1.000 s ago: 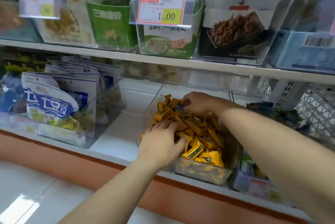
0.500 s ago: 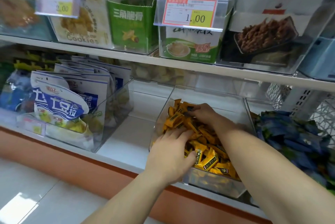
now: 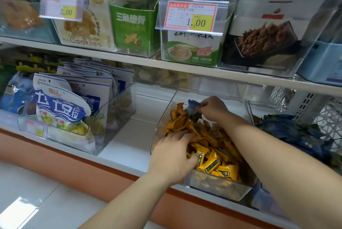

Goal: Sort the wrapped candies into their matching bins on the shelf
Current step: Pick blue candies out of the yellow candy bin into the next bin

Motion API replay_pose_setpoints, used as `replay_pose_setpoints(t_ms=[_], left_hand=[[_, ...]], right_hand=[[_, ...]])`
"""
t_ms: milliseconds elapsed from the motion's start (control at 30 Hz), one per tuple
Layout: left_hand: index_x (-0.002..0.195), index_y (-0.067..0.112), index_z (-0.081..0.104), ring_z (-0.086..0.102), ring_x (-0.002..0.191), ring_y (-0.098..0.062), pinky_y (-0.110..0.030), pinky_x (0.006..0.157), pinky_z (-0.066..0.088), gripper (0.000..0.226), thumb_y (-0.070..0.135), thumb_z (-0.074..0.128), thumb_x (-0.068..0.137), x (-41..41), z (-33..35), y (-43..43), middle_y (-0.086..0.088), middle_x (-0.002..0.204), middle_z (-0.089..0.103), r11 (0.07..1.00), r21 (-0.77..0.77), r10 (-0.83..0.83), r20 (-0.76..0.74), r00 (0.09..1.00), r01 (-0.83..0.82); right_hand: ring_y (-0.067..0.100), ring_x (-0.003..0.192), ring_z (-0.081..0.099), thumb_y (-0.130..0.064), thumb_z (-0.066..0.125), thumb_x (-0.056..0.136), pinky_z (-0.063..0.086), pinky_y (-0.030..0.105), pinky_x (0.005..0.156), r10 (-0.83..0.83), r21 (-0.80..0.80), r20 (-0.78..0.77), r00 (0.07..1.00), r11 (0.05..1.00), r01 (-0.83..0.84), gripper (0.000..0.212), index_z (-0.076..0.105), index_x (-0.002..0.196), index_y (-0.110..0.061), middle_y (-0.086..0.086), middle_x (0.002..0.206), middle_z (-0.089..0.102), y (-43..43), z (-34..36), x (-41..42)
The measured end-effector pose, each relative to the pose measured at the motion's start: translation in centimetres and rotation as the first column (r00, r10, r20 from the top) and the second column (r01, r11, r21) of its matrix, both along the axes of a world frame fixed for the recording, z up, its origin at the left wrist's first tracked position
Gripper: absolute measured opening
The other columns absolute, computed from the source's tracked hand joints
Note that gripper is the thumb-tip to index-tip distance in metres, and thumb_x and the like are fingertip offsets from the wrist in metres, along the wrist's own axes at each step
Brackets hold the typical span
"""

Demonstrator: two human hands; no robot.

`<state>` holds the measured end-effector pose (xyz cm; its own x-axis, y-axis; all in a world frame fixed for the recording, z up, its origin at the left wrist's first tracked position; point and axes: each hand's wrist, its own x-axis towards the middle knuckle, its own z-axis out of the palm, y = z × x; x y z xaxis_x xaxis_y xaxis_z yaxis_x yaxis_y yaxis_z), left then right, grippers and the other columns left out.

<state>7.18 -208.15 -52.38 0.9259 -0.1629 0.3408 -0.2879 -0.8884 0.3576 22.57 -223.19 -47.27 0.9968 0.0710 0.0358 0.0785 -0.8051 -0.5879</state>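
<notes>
Currently: on the white lower shelf, the clear plastic bin holds a heap of yellow-wrapped candies. Just beside it, to the right, lies a pile of dark blue wrapped candies. Your left hand lies flat on the yellow heap, fingers straight, gripping nothing. Your right hand pinches one stray blue-wrapped candy just above the heap's far end. Step, as judged: pulling out a misfit. The next move calls for carrying it right, over the bin wall, and releasing it onto the blue pile.
</notes>
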Motion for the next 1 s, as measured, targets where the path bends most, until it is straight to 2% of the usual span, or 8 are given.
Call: replay_pose_setpoints(t_ms=[100, 200, 367, 533, 700, 833, 933, 1000], left_hand=[[0.142, 0.04, 0.045, 0.047, 0.13, -0.013, -0.034, 0.105, 0.04, 0.058, 0.054, 0.052, 0.086, 0.0, 0.5, -0.2, 0.015, 0.142, 0.054, 0.997, -0.071, 0.024, -0.037, 0.999, -0.027], [0.141, 0.035, 0.045, 0.056, 0.12, -0.014, -0.038, 0.098, 0.049, 0.058, 0.057, 0.056, 0.088, 0.0, 2.0, -0.9, 0.01, 0.129, 0.062, 0.938, -0.341, 0.066, 0.012, 0.998, -0.058], [0.141, 0.039, 0.048, 0.056, 0.116, 0.002, -0.029, 0.098, 0.049, 0.057, 0.058, 0.058, 0.088, -1.5, 5.0, -4.5, 0.014, 0.128, 0.062, 0.689, -0.715, -0.087, 0.083, 0.993, 0.12], [0.114, 0.028, 0.07, 0.07, 0.102, -0.02, -0.052, 0.088, 0.056, 0.028, 0.038, 0.066, 0.089, -2.6, 6.4, -8.1, 0.002, 0.107, 0.074, 0.469, -0.876, -0.214, 0.014, 0.977, 0.115], [0.119, 0.028, 0.072, 0.07, 0.097, -0.01, -0.039, 0.08, 0.055, 0.027, 0.033, 0.07, 0.093, -4.3, 6.6, -10.8, 0.01, 0.105, 0.075, 0.551, -0.808, -0.308, 0.032, 0.951, 0.206], [0.136, 0.025, 0.06, 0.065, 0.104, -0.005, -0.032, 0.09, 0.053, 0.05, 0.038, 0.073, 0.089, -4.8, 6.1, -11.6, 0.01, 0.118, 0.07, 0.716, -0.667, -0.319, -0.049, 0.947, 0.206], [0.137, 0.028, 0.057, 0.062, 0.104, -0.003, -0.03, 0.094, 0.052, 0.049, 0.043, 0.066, 0.091, -4.7, 5.4, -10.8, 0.013, 0.122, 0.065, 0.906, -0.386, -0.218, -0.069, 0.974, 0.175], [0.131, 0.029, 0.06, 0.059, 0.11, -0.004, -0.03, 0.096, 0.05, 0.04, 0.042, 0.062, 0.093, -4.2, 5.0, -9.9, 0.012, 0.126, 0.063, 0.961, -0.236, -0.168, -0.076, 0.983, 0.145]], right_hand=[[0.018, 0.079, 0.067, -0.03, 0.064, 0.095, 0.057, 0.033, 0.073, 0.031, 0.171, 0.044, 0.999, 0.985, -0.038, 0.018, 0.072, 0.093, -0.014, 0.007, 0.091, 0.071, -1.6, 2.0, -2.7], [0.024, 0.088, 0.073, -0.029, 0.064, 0.096, 0.06, 0.041, 0.084, 0.064, 0.45, -0.028, 0.998, 0.892, -0.045, 0.009, 0.068, 0.091, -0.022, 0.007, 0.099, 0.075, -3.7, 3.4, -6.8], [0.02, 0.081, 0.075, -0.026, 0.072, 0.089, 0.06, 0.032, 0.074, 0.193, 0.737, -0.129, 0.973, 0.675, -0.036, 0.027, 0.068, 0.111, -0.01, 0.006, 0.09, 0.077, -6.7, 4.7, -14.4], [0.029, 0.081, 0.074, -0.036, 0.075, 0.075, 0.061, 0.033, 0.065, 0.173, 0.882, -0.118, 0.978, 0.47, 0.024, 0.051, 0.063, 0.118, -0.012, 0.012, 0.097, 0.076, -9.2, 5.2, -19.1], [0.024, 0.08, 0.074, -0.031, 0.073, 0.084, 0.058, 0.028, 0.061, 0.159, 0.912, -0.124, 0.979, 0.407, 0.05, 0.037, 0.066, 0.116, -0.012, 0.008, 0.101, 0.076, -11.5, 4.3, -20.7], [0.027, 0.09, 0.073, -0.024, 0.07, 0.091, 0.061, 0.042, 0.072, 0.04, 0.826, -0.131, 0.991, 0.557, 0.086, 0.033, 0.061, 0.122, -0.015, 0.013, 0.113, 0.072, -14.4, 3.3, -20.2], [0.023, 0.105, 0.065, -0.026, 0.07, 0.092, 0.053, 0.04, 0.087, -0.212, 0.456, 0.22, 0.952, 0.885, 0.092, 0.028, 0.06, 0.118, -0.025, 0.002, 0.114, 0.068, -18.0, 2.9, -19.0], [0.019, 0.099, 0.061, -0.029, 0.066, 0.094, 0.042, 0.029, 0.076, -0.256, 0.282, 0.402, 0.879, 0.948, 0.148, 0.029, 0.056, 0.121, -0.03, -0.005, 0.107, 0.065, -20.1, 2.9, -18.0]])
